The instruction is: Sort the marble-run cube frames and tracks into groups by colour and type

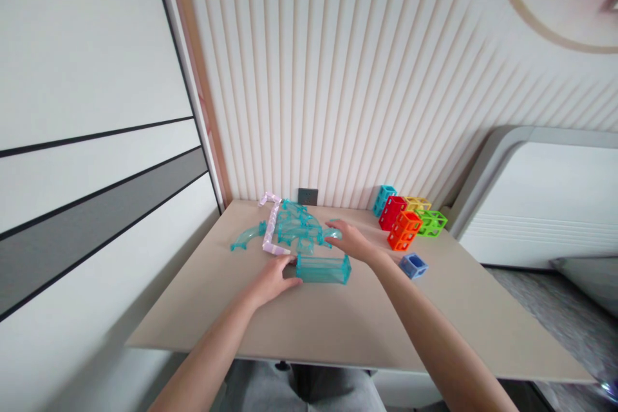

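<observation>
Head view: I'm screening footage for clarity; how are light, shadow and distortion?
Head view: soft light, a broad shadow low on the white cabinet; head view again: the fluted wall panel fans out rightward, wide-angle style; also head view: translucent teal pieces overlap, edges hard to separate.

"Can you read any lettering, label or number here?"
"None. No brand or sign is legible either."
"On anything at all?"
"No, I can't make out a single character."
</observation>
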Tool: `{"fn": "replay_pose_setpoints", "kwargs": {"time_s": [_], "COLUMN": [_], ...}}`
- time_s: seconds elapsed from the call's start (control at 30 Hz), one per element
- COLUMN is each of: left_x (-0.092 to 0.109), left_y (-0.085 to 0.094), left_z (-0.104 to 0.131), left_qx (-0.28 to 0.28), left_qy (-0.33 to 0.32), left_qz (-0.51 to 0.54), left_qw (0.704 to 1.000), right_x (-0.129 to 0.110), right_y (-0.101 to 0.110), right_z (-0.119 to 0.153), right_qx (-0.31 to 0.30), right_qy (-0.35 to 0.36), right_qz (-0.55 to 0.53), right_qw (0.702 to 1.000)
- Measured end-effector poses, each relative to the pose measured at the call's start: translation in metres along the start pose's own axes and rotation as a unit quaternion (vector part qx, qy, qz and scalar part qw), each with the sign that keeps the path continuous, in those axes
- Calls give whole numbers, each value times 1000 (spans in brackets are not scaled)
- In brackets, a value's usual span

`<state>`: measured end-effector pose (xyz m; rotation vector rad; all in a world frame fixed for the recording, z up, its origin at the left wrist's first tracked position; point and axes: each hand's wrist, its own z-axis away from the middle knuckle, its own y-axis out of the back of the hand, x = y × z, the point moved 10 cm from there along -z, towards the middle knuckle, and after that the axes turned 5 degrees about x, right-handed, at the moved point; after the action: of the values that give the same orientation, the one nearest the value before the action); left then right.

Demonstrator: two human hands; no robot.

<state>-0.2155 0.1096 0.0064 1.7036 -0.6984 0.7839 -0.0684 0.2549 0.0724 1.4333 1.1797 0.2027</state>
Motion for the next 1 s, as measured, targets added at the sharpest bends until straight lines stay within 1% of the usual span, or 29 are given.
{"fn": "replay_pose_setpoints", "kwargs": {"time_s": [0.07,0.13,0.2,0.27,0.43,0.6,0.77,1.0], "left_x": [0,-1,-2,-2,1,0,-2,-4], "left_y": [-1,-1,-1,-2,-2,-3,-2,-4], "left_z": [0,-1,-1,0,-1,-1,0,-1], "left_qx": [-3,-6,-7,-9,-14,-14,-5,-9], "left_qy": [-1,-1,-1,-1,-5,-6,-4,-4], "left_qz": [-3,-7,-11,-11,-6,-1,-1,-4], "left_qw": [1000,1000,1000,1000,1000,1000,1000,1000], "right_x": [-7,-11,-12,-11,-4,0,-2,-8], "right_y": [-14,-27,-36,-40,-37,-36,-35,-33], "right_z": [-20,-34,-40,-42,-39,-39,-41,-41], "right_qx": [-28,-51,-63,-68,-58,-54,-49,-47], "right_qy": [5,4,0,-8,-35,-47,-52,-64], "right_qz": [22,44,60,72,84,87,78,58], "right_qw": [999,998,996,995,994,994,994,995]}}
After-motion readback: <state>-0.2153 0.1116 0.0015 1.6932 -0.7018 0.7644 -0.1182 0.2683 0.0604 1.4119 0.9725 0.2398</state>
